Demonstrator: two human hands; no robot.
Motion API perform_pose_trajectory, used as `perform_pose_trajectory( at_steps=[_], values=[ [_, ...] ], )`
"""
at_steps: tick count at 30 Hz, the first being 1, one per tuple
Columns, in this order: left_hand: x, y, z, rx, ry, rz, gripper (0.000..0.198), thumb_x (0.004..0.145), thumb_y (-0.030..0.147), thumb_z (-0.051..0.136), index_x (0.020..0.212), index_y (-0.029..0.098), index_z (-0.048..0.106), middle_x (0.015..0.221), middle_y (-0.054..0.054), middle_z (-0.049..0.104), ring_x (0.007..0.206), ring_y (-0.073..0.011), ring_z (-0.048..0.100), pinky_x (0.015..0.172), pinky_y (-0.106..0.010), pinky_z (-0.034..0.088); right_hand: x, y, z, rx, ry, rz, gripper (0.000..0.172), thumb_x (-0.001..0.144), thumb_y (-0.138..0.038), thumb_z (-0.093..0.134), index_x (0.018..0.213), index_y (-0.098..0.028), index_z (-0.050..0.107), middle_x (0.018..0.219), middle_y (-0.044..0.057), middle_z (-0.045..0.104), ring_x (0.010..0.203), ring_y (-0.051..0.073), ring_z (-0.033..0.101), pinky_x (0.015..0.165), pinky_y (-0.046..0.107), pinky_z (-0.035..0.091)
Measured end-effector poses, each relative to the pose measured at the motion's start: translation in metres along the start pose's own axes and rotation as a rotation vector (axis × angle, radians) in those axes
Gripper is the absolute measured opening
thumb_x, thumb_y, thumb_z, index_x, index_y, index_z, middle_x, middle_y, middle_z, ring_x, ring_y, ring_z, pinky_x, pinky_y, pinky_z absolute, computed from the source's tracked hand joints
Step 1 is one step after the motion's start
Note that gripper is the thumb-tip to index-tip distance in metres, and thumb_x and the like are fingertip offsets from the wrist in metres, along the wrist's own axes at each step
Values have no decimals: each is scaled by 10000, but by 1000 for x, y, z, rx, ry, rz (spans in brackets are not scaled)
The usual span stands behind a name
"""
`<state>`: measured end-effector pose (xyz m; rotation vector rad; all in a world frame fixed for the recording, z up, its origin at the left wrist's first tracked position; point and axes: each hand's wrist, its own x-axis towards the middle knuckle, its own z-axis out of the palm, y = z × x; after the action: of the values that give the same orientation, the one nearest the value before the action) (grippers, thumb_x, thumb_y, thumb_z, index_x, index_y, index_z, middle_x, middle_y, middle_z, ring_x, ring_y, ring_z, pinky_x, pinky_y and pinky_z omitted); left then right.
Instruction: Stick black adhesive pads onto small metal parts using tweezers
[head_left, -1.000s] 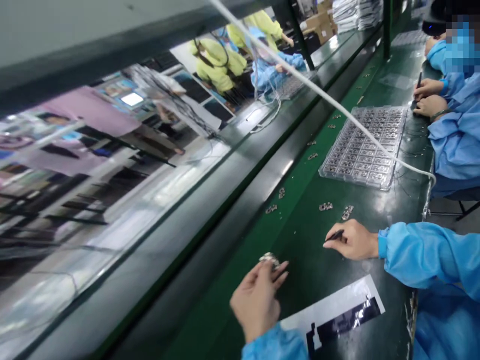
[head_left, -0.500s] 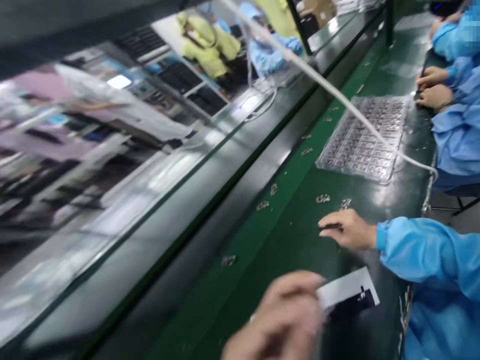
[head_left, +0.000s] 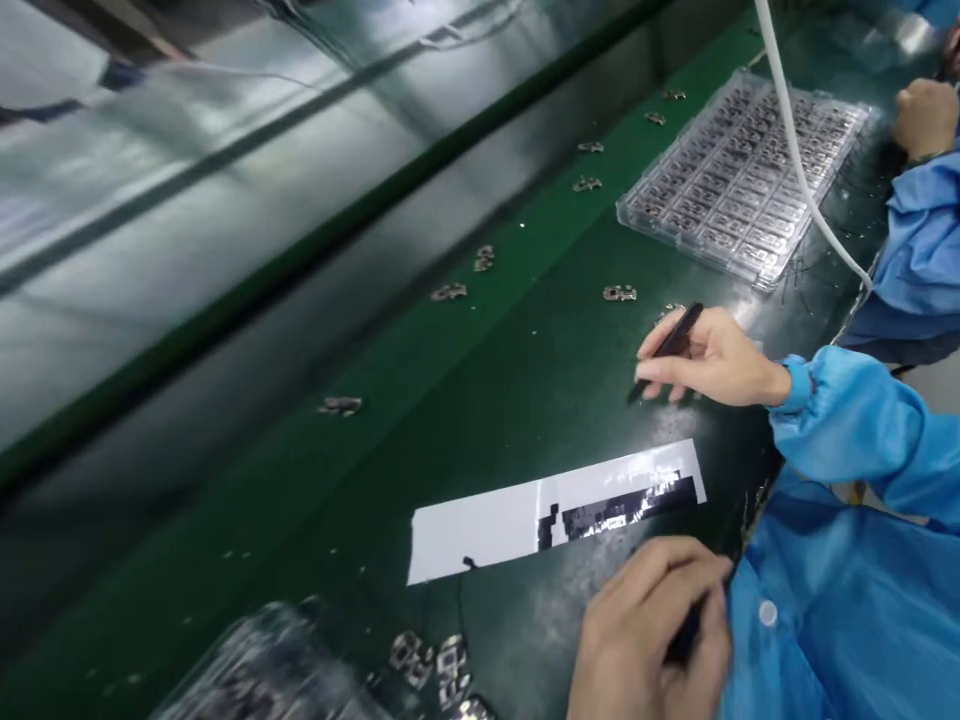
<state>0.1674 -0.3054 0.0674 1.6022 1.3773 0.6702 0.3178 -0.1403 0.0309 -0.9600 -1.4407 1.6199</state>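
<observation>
My right hand (head_left: 712, 360) rests on the green belt (head_left: 480, 400) and pinches a thin black tool (head_left: 670, 345), tip pointing down-left. Just beyond it lies a small metal part (head_left: 619, 293). My left hand (head_left: 645, 630) is low in the view, close to my blue gown (head_left: 825, 620), with its fingers curled around something dark and thin (head_left: 686, 632) that is blurred. Between the hands lies a white strip (head_left: 480, 527) with black patches at its right end. A lone metal part (head_left: 340, 405) sits on the belt to the left.
A clear plastic tray (head_left: 739, 170) of small parts stands at the back right, with a white hose (head_left: 795, 150) crossing above it. A co-worker's hand (head_left: 922, 115) is beyond it. More metal parts (head_left: 450, 292) dot the belt. A blurred clear tray (head_left: 255, 670) and loose parts (head_left: 427, 662) lie at the bottom.
My view has tipped down toward the belt. My left hand let go of the metal part, which now lies on the belt, and drew back to my gown. My right hand tilted the black tool up.
</observation>
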Motion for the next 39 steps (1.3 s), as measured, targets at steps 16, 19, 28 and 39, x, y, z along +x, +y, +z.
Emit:
perform_pose_trajectory(
  at_steps=[16,19,28,39],
  values=[
    [14,-50,28,890,140,277,290,909,217,444,1145,119,580,772,-25,550,629,-145,540,539,-272,386,-40,24,-3,-79,-192,242,287,670,-347,726,734,-119,564,606,12,616,562,125,636,496,204,511],
    [14,-49,29,911,142,275,293,907,219,447,1146,108,574,767,-27,545,644,-152,542,541,-281,384,-40,23,-4,-104,-207,243,276,673,-343,720,726,-119,568,611,17,620,576,130,641,509,205,511],
    [14,-50,31,912,148,270,292,907,226,444,1133,113,588,773,-42,548,691,-167,561,558,-286,396,-37,21,-2,-51,-224,286,283,660,-342,738,711,-114,578,589,9,619,538,120,631,483,195,501],
    [14,-47,23,659,95,117,364,907,300,446,1216,143,557,852,-55,596,655,-150,592,575,-263,454,-27,10,-4,92,-65,191,347,669,-411,741,720,-106,583,528,19,634,460,129,631,415,191,498]
  ],
)
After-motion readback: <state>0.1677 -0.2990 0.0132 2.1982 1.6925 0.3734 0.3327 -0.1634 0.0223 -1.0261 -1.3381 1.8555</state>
